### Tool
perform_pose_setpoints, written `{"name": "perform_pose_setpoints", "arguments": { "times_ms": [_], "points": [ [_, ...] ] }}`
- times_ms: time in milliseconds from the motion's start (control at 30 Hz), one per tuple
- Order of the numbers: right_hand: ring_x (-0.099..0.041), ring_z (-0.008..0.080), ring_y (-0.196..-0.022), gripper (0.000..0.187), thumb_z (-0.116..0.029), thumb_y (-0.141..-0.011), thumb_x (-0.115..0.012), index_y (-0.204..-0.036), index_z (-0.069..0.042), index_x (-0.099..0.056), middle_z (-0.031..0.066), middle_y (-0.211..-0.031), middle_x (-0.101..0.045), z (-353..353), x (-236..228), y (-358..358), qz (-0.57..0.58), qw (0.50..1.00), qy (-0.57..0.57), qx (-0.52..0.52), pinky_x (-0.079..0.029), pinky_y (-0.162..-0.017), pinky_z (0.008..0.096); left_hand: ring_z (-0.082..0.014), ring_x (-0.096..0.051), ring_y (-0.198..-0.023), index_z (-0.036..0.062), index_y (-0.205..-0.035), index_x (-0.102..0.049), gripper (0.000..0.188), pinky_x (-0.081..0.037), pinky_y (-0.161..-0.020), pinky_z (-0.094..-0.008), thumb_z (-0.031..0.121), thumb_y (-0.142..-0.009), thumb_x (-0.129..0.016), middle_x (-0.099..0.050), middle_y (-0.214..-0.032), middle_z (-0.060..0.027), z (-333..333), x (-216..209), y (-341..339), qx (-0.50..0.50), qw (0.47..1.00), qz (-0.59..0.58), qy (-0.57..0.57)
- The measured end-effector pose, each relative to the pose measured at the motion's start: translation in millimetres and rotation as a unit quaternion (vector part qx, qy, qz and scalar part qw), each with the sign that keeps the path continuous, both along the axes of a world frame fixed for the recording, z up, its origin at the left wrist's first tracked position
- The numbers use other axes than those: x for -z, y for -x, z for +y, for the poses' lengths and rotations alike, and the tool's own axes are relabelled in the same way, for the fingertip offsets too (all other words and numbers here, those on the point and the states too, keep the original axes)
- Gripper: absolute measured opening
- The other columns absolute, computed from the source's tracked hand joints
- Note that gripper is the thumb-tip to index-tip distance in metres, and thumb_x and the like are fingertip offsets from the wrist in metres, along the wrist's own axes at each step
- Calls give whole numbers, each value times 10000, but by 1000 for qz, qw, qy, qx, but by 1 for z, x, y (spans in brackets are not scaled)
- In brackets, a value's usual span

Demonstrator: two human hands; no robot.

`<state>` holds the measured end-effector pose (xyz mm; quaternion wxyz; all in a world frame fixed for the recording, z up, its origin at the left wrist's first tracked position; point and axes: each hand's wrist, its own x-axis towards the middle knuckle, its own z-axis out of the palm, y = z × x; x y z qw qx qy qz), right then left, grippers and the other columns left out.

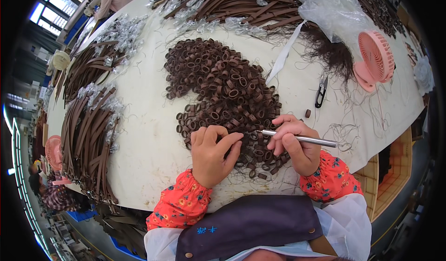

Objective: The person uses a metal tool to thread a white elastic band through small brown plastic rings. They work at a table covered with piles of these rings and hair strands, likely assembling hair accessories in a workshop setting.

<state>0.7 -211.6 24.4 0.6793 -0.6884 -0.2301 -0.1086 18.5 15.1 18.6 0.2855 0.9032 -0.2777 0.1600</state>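
Note:
A big heap of small brown strap loops (232, 82) lies on the pale table in front of me. My left hand (214, 155) is at the heap's near edge, thumb and forefinger pinched together; whatever sits between them is too small to make out. In my right hand (298, 145) is a slim silver pen-shaped tool (316, 141), gripped between thumb and fingers. Its thin tip points left, toward the left hand's fingertips. More loops lie under and between the two hands, with dark thread ends among them.
Brown straps (86, 140) with clear plastic wrapping pile up on the left, and more straps (232, 0) lie at the back. Thread snips (321, 92), a pink fan (375, 59) and a dark thread tangle (330, 52) are on the right. Another person (114, 0) is at far left.

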Motion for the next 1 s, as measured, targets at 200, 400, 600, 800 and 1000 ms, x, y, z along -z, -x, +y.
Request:
{"name": "perform_pose_setpoints", "arguments": {
  "times_ms": [200, 400, 600, 800, 1000],
  "points": [
    [-643, 128, -680, 150, -112, -996, -478, -995, -22, -597, 21, -677, -632, 1, 1, 1, 10, 1000, -5, -1, -432, -942, 385, -227, -513, -861, 134, -943, -685, 253, -351, -786, -368, 109, -710, -781, -552, -895, -13, -1, 12, 1, 5, 997, 1, -76],
    [-655, 184, -761, 114, -70, -934, -590, -1034, -26, -620, 52, -735, -653, 2, 3, 0, -9, 999, 40, 12, -475, -854, 353, -121, -599, -840, 44, -947, -647, 185, -468, -714, -259, -25, -794, -722, -646, -1053, -61, -2, 3, 6, 30, 951, 203, 233],
    [-646, 283, -816, 318, 25, -760, -738, -1038, -100, -648, 84, -888, -666, 18, 9, -5, -124, 982, 133, 58, -515, -776, 380, -53, -596, -723, -5, -1003, -625, 77, -498, -646, -200, 32, -937, -613, -709, -959, -78, -1, 13, 12, 74, 798, 424, 423],
    [-636, 285, -866, 395, 40, -750, -724, -1100, -103, -607, 82, -926, -643, 18, 11, -5, -163, 973, 165, 20, -514, -795, 382, -39, -587, -679, 2, -989, -622, 83, -495, -606, -206, 63, -967, -570, -711, -853, -59, -1, 10, 13, 147, 841, 387, 349],
    [-629, 306, -859, 392, 32, -721, -737, -1067, -93, -602, 98, -914, -629, 17, 10, -4, -137, 979, 150, 8, -519, -802, 392, -53, -606, -634, 9, -989, -630, 88, -485, -564, -212, 68, -969, -568, -708, -813, -46, -2, 8, 16, 127, 838, 400, 347]
  ]
}}
